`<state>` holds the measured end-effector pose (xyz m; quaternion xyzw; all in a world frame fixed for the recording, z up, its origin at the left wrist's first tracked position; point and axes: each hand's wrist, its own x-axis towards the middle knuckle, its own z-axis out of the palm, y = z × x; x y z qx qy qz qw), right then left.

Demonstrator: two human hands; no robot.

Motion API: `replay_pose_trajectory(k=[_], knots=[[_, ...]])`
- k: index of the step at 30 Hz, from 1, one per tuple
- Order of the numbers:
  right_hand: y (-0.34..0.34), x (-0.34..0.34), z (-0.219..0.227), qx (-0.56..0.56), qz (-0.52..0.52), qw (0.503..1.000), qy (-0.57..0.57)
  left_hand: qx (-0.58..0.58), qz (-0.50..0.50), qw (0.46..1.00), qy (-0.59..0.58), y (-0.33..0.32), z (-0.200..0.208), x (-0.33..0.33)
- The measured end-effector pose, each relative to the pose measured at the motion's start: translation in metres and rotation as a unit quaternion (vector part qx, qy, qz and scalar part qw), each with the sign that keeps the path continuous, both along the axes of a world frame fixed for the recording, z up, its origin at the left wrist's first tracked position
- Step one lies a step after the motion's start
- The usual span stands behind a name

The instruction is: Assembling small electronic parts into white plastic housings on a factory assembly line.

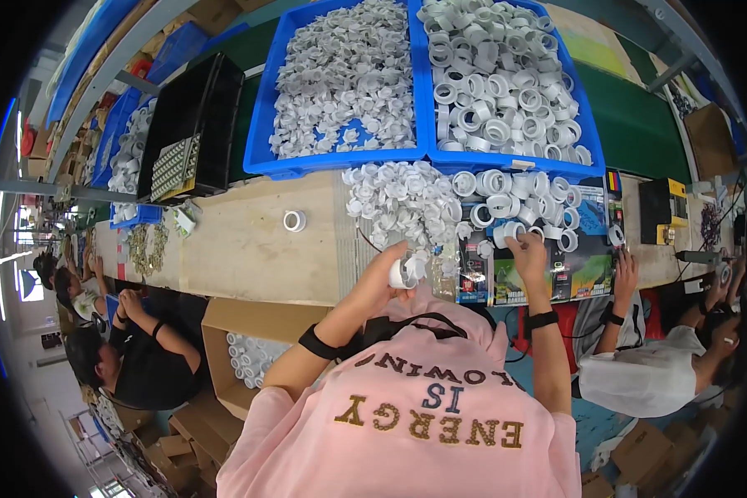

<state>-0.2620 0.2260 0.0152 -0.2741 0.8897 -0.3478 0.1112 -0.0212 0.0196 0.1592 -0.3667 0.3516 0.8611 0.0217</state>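
At far left, a co-worker in black, seated by the bench. Beyond, a small blue bin of white parts, then a black crate with a pale studded panel at its near side. Below the bench edge, an open cardboard box with white round parts inside. Up on the bare wood, a lone ring, well apart from the rest.

Near the middle, a left blue bin full of white petal-shaped pieces, and in front of it a loose heap of petal pieces. Just below the heap, the left hand, fingers curled and pinching a white ring, with a petal piece at its right side.

Farther right, a right blue bin of white rings, touching the first, and loose rings in front. At their near edge, the right hand, fingers bent down to another ring; impossible to tell whether pinching or only touching. Beside that wrist, printed card flat on the bench. At far right, a black-and-yellow box and a co-worker in white.
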Motion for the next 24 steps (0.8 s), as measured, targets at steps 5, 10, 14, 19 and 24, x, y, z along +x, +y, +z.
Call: replay_pose_trajectory(k=[5, 10, 14, 19, 24], knots=[[-0.002, 0.010, 0.015, -0.156, -0.109, 0.943, -0.273, -0.070, -0.022, 0.997, 0.014, 0.009, 0.002, -0.011], [-0.032, 0.063, 0.116, -0.369, -0.090, 0.760, -0.527, -0.172, -0.040, 0.984, 0.037, 0.016, 0.005, -0.017], [-0.031, 0.083, 0.140, -0.366, 0.041, 0.708, -0.603, -0.223, -0.048, 0.973, 0.037, 0.022, 0.013, -0.024], [-0.041, 0.109, 0.166, -0.367, 0.112, 0.777, -0.499, -0.254, -0.038, 0.966, 0.028, 0.025, 0.014, -0.024], [-0.047, 0.123, 0.173, -0.336, 0.139, 0.855, -0.368, -0.289, -0.036, 0.956, 0.044, 0.027, 0.017, -0.022]])
